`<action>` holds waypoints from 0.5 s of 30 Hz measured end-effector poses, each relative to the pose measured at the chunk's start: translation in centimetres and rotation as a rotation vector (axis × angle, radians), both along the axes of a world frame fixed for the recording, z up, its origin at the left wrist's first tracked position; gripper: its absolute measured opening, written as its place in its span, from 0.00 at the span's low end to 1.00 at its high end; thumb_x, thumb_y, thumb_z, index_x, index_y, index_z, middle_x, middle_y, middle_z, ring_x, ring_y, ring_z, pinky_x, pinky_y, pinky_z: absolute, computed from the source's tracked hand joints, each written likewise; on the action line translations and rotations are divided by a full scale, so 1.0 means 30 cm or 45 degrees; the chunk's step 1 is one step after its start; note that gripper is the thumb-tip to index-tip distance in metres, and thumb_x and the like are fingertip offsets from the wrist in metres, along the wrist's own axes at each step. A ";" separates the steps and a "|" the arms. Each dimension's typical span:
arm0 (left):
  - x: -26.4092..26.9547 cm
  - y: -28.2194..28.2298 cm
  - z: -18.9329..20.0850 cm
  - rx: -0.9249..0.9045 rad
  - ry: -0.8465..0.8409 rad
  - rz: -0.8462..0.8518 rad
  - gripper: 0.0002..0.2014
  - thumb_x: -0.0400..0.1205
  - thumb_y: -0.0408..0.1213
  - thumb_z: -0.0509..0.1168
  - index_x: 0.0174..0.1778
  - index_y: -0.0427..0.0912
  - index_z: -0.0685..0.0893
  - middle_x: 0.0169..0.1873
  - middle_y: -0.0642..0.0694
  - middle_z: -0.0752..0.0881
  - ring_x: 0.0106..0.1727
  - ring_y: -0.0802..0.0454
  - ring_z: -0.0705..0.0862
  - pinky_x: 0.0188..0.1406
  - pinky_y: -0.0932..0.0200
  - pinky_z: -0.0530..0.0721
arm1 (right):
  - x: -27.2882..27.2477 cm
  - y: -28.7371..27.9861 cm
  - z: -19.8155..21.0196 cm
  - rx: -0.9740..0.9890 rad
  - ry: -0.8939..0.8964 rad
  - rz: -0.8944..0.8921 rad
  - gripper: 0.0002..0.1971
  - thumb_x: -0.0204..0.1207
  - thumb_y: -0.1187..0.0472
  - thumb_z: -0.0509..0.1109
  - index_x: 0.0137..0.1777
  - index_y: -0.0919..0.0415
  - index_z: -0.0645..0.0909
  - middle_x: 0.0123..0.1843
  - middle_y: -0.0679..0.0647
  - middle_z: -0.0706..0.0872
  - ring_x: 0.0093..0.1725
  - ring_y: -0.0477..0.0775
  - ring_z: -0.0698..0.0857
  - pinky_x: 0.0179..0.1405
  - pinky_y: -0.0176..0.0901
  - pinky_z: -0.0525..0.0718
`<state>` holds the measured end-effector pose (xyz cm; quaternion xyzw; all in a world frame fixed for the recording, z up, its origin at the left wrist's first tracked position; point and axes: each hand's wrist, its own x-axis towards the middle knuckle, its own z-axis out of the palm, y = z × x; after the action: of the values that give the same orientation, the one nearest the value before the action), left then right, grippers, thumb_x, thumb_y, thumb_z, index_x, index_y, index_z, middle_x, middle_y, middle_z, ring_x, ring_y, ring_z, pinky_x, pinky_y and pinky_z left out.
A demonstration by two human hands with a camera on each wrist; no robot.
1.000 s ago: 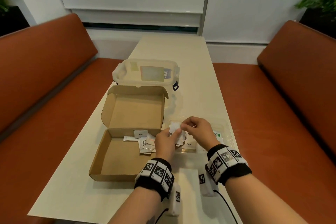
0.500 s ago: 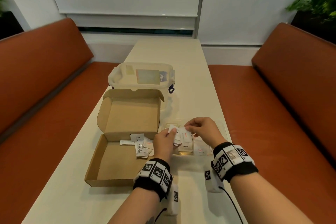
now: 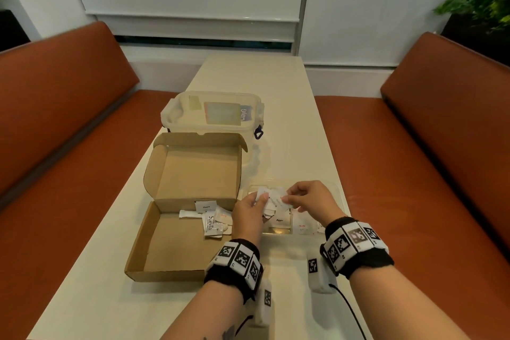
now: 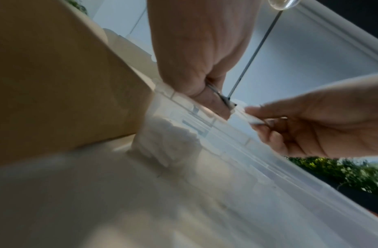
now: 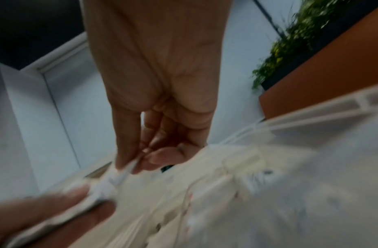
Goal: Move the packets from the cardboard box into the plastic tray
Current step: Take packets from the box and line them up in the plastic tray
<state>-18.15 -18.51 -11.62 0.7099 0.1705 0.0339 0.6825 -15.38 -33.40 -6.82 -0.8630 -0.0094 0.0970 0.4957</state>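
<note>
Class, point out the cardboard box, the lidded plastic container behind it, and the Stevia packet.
cardboard box (image 3: 165, 246), head view, bare floor inside.
lidded plastic container (image 3: 176, 116), head view, lid's left rim.
Stevia packet (image 3: 210, 223), head view, printed face.

The right hand (image 3: 309, 197) has pulled one packet (image 3: 278, 199) rightward off the bunch (image 3: 263, 196) pinched by the left hand (image 3: 248, 215), near frame centre.
</note>
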 end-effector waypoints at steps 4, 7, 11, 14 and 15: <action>0.009 0.001 -0.016 -0.068 0.008 0.057 0.10 0.82 0.40 0.66 0.34 0.53 0.86 0.35 0.48 0.88 0.36 0.55 0.86 0.30 0.64 0.84 | 0.009 -0.069 0.023 -0.473 -0.029 0.042 0.03 0.72 0.64 0.76 0.37 0.61 0.87 0.34 0.49 0.86 0.30 0.42 0.79 0.29 0.28 0.74; 0.008 -0.001 -0.020 -0.023 0.013 0.055 0.11 0.82 0.41 0.66 0.33 0.51 0.84 0.34 0.47 0.87 0.36 0.54 0.84 0.36 0.57 0.87 | 0.001 -0.064 0.012 -0.746 0.075 0.221 0.02 0.72 0.66 0.75 0.42 0.62 0.89 0.41 0.54 0.89 0.36 0.47 0.82 0.39 0.35 0.79; 0.010 -0.002 -0.016 0.011 0.030 0.053 0.10 0.82 0.41 0.66 0.36 0.46 0.83 0.37 0.41 0.86 0.40 0.47 0.84 0.52 0.43 0.87 | -0.014 -0.050 -0.024 -0.873 0.116 0.319 0.05 0.72 0.66 0.75 0.46 0.62 0.90 0.49 0.57 0.90 0.48 0.55 0.87 0.49 0.39 0.82; 0.010 -0.005 -0.019 0.019 0.025 0.055 0.11 0.82 0.41 0.66 0.34 0.48 0.83 0.32 0.45 0.84 0.36 0.50 0.81 0.50 0.44 0.87 | -0.021 -0.049 -0.056 -0.903 0.072 0.343 0.05 0.73 0.65 0.73 0.47 0.61 0.90 0.50 0.56 0.89 0.50 0.55 0.87 0.47 0.36 0.78; 0.011 -0.006 -0.022 0.018 0.020 0.054 0.10 0.82 0.41 0.66 0.34 0.47 0.83 0.31 0.46 0.83 0.35 0.50 0.80 0.49 0.44 0.86 | -0.023 -0.050 -0.065 -0.901 0.038 0.346 0.05 0.73 0.65 0.73 0.47 0.61 0.89 0.50 0.56 0.89 0.49 0.54 0.86 0.45 0.34 0.77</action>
<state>-17.83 -18.68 -12.27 0.7111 0.1907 0.0438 0.6753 -16.07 -34.91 -8.76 -0.9702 -0.0827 0.1717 0.1495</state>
